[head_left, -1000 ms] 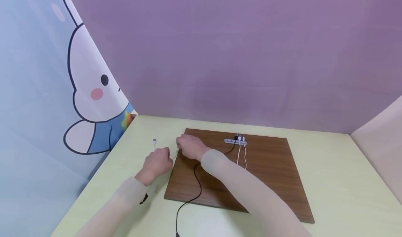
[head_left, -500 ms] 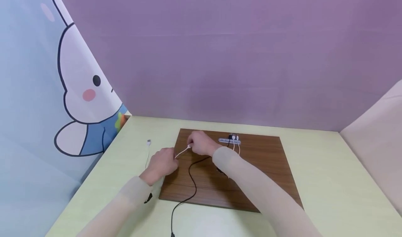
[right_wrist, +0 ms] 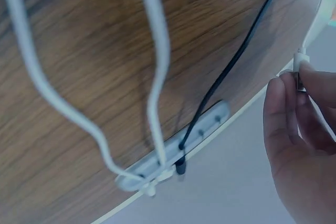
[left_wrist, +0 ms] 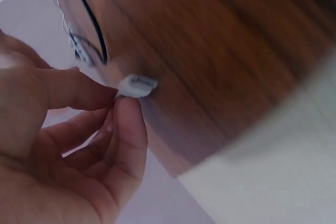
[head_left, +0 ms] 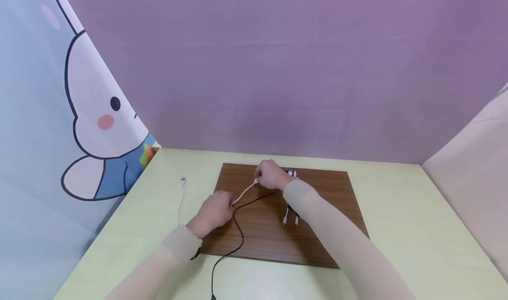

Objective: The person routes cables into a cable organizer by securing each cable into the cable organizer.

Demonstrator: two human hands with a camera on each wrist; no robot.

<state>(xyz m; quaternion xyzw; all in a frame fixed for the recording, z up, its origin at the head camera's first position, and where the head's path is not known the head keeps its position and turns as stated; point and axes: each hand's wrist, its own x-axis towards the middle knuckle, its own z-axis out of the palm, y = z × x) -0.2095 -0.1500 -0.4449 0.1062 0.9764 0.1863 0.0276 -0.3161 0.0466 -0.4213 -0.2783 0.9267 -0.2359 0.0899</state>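
Over the brown board (head_left: pixel 262 234), a white cable (head_left: pixel 244 193) runs from the left hand (head_left: pixel 216 208), pinching behind a connector (left_wrist: pixel 136 86), to the right hand (head_left: pixel 270 174), pinching a plug (right_wrist: pixel 300 61). Drooping slack might snag the neighbouring black cable (right_wrist: pixel 227 73), tugging it from the clip strip (right_wrist: pixel 209 123).

Pale cream long sleeves (head_left: pixel 337 234) end in plain cuffs (head_left: pixel 298 192), a black piece (head_left: pixel 196 253) beneath the left one.

L hand (left_wrist: pixel 73 174) is pinching a white plug (left_wrist: pixel 137 86) by its back end btwn thumb & finger, w/ the tip poking out past them. Brown woodgrain board (left_wrist: pixel 210 66) behind it, kinda blurry tbh. Black cable (left_wrist: pixel 90 14) up top L, pale tabletop (left_wrist: pixel 278 150) lower R.
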